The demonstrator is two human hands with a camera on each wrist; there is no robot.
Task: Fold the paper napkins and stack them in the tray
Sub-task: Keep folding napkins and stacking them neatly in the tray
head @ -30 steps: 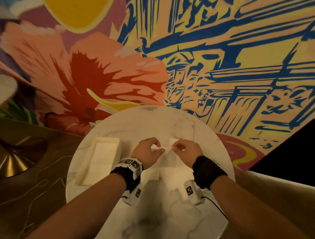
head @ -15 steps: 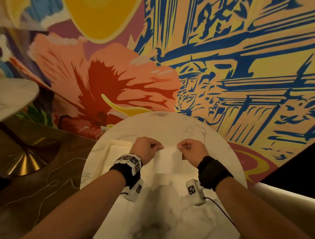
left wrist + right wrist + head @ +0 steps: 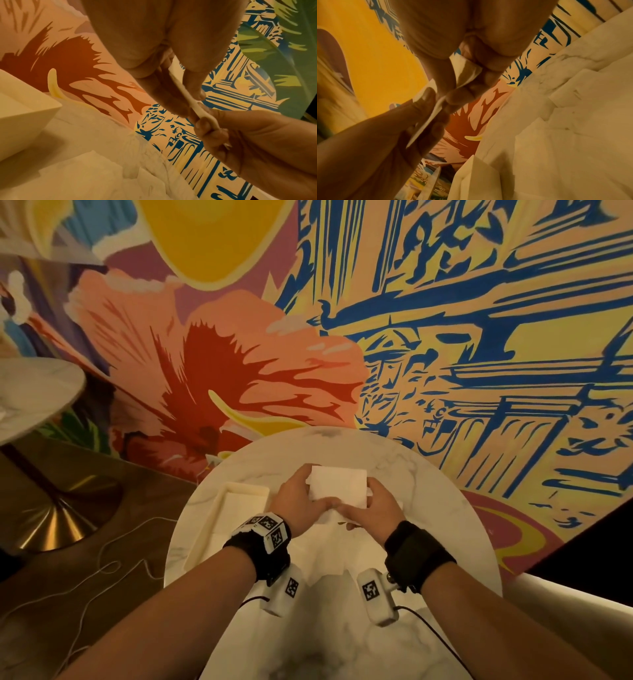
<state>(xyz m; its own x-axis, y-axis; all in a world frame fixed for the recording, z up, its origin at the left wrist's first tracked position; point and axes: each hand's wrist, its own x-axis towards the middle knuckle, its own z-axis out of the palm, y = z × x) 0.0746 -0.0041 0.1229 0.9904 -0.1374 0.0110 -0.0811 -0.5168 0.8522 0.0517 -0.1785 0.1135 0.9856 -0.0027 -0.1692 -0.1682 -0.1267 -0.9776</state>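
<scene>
A folded white napkin [image 3: 337, 486] is held up above the round marble table [image 3: 428, 508] between both hands. My left hand [image 3: 301, 494] pinches its left edge and my right hand [image 3: 368, 498] pinches its right edge, thumbs meeting at the near edge. In the left wrist view the napkin [image 3: 178, 83] shows edge-on between thumb and fingers. The right wrist view shows the napkin [image 3: 467, 73] the same way. A cream rectangular tray [image 3: 239, 493] lies left of the hands, with pale napkins inside. Loose unfolded napkins [image 3: 329, 549] lie under the hands.
A painted mural wall [image 3: 239, 354] stands right behind the table's far edge. Another round table on a brass foot [image 3: 58, 518] is at the left, and a thin white cable [image 3: 113, 563] trails over the floor. A pale bench edge [image 3: 565, 597] is at the right.
The hands have folded the napkin into a smaller rectangle and raised it off the table, moving closer together. The head view has tilted up.
</scene>
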